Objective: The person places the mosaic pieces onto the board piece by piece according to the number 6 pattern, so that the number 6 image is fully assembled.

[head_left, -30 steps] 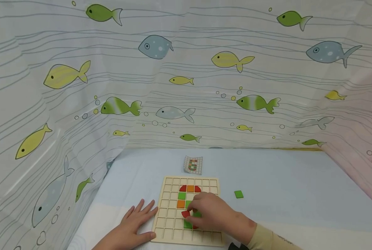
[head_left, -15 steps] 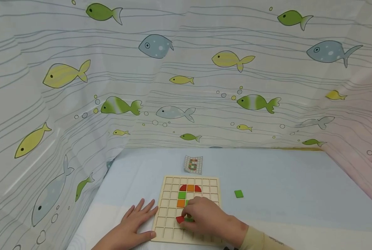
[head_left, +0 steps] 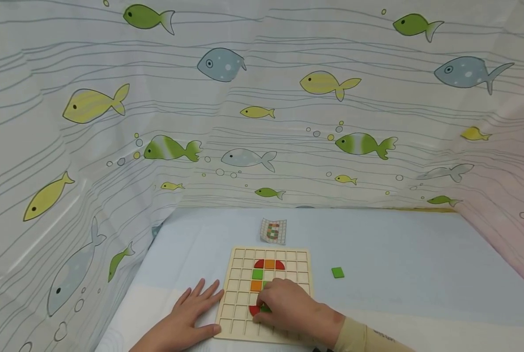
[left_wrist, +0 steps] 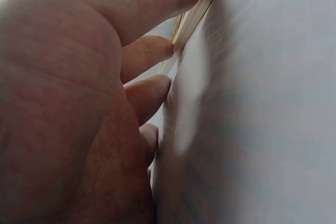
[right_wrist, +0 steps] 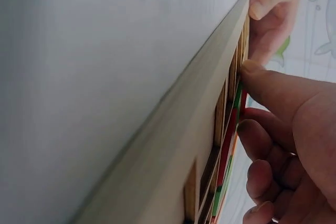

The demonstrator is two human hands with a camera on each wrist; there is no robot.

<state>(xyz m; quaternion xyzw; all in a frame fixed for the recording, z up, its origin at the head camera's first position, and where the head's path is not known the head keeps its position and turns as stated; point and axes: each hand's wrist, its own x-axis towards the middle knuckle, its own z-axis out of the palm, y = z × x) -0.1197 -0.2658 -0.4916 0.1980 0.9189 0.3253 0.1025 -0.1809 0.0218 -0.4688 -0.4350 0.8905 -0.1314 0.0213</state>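
A wooden grid board (head_left: 239, 313) lies on the table with coloured tiles set in its cells. Thumb and forefinger of my right hand (head_left: 290, 308) pinch a red rounded tile (head_left: 254, 311) at a cell low on the board; in the right wrist view this red tile (right_wrist: 243, 100) stands slightly proud of the grid. My right hand hides part of the pattern. Visible tiles include an orange square (head_left: 269, 264) between two red rounded ones, a green square (head_left: 258, 274) and another orange square (head_left: 256, 285). Spread and straight, my left hand (head_left: 187, 315) touches the board's left edge.
A small paper card (head_left: 273, 231) with a printed grid pattern lies behind the board. One loose green square tile (head_left: 338, 273) sits on the table to the right. A fish-printed sheet (head_left: 262, 137) hangs around the back and sides.
My right hand has moved slightly left and down with the red tile, bringing it to a cell at the pattern's lower left. The left hand stays put.
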